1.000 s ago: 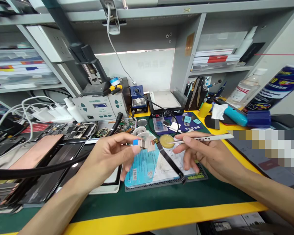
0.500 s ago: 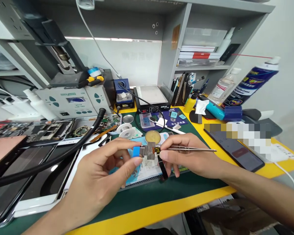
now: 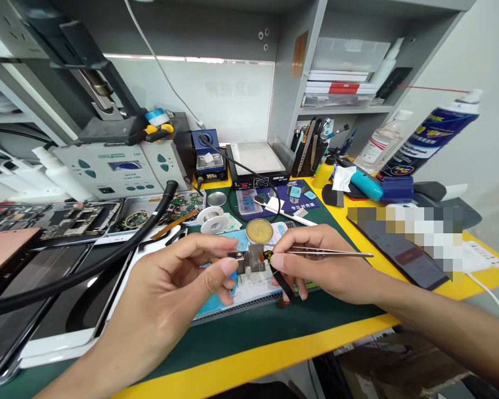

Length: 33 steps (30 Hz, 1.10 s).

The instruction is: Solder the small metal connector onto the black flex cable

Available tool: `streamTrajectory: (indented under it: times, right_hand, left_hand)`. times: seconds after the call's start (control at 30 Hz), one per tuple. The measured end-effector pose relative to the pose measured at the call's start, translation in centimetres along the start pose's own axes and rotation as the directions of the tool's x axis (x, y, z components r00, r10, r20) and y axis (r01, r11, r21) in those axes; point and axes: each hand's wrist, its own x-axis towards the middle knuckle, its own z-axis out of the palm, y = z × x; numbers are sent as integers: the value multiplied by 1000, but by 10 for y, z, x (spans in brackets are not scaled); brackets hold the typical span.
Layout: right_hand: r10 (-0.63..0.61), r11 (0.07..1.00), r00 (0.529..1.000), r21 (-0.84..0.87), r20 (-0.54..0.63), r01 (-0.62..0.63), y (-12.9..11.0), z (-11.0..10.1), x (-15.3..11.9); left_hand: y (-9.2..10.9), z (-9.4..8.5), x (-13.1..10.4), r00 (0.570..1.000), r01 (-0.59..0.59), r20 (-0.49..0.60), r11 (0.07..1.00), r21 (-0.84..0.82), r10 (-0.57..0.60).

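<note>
My left hand (image 3: 170,299) is closed in a pinch on the left end of a small flex-cable assembly (image 3: 256,258), which has a silvery-grey flat piece in its middle. A dark tip shows between thumb and forefinger. My right hand (image 3: 320,260) pinches the assembly's right end, where a black label with yellow print shows. From there a black ribbon (image 3: 283,285) hangs down. The same hand keeps metal tweezers (image 3: 336,253) lying across its fingers, points toward the right. The assembly is held above a light blue and white work surface (image 3: 253,291).
A round tin (image 3: 259,230) and a solder spool (image 3: 214,221) sit behind my hands. At left, a black hose (image 3: 145,238) crosses phone parts. A soldering station (image 3: 210,160) and hot plate (image 3: 260,160) stand at the back. A phone (image 3: 395,249) lies at right.
The blue tab that stuck out at my left fingertips no longer shows there; a dark tip is visible instead. My left fingers have shifted slightly left. The right hand's grip is nearly unchanged.
</note>
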Motion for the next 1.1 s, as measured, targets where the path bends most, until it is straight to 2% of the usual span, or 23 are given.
streamTrajectory:
  times: [0.43,0.6,0.93,1.1]
  right_hand:
    - [-25,997,999,-76,-27,23,1,1,-1]
    - [-43,996,999,-85,-32,40,0,2,0]
    - [-82,993,996,-87,-33,79,2,2,-4]
    - [-98,991,994,-97,-39,94,3,1,-3]
  left_hand:
    - [-8,-3,-6,996,-90,12,996,-15,90]
    - [-7,0,-6,988,-145,-45,989,-16,144]
    - [-18,-1,-11,949,-287,-84,945,157,303]
    - [-17,1,-12,950,-288,-74,943,169,303]
